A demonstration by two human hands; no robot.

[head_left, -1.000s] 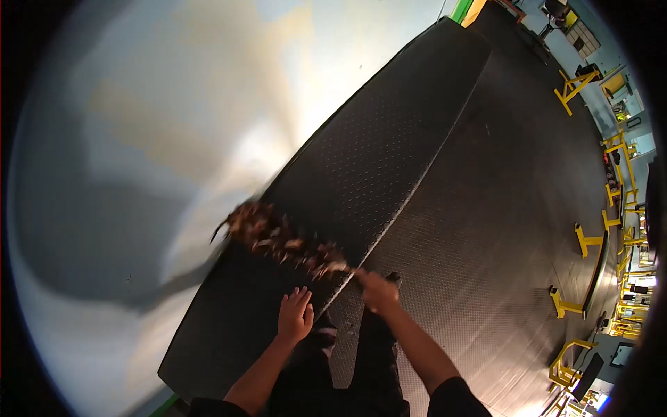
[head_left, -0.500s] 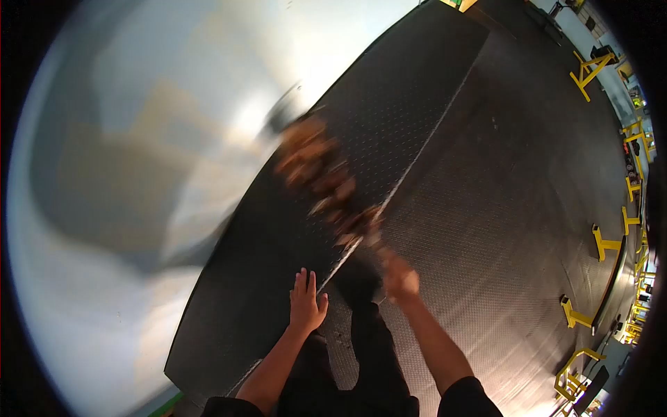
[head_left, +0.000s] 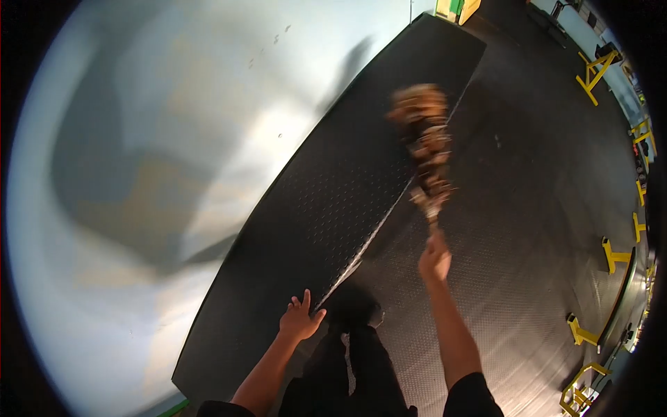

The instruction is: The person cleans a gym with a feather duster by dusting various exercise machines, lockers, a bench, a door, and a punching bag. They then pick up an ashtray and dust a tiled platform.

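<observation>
A long brown feather duster (head_left: 432, 149), blurred at its top, stands out in front of me over the seam between the dark mat and the floor. My right hand (head_left: 435, 260) is wrapped round its thin handle at the lower end. To the left, my left hand (head_left: 301, 321) hangs with its fingers spread over the black textured mat (head_left: 333, 181) and holds nothing. A light seam runs along the mat's right edge, close to my left hand.
A pale wall (head_left: 229, 90) with shadows rises along the left. Dark textured flooring (head_left: 514, 229) spreads to the right. Yellow metal stands (head_left: 595, 76) line the far right side. A green and yellow object (head_left: 455, 10) is at the top. My feet are below.
The duster has swung from the left, near the wall, to the right and farther away. My right hand has moved right and forward with it. My left hand is slightly lower.
</observation>
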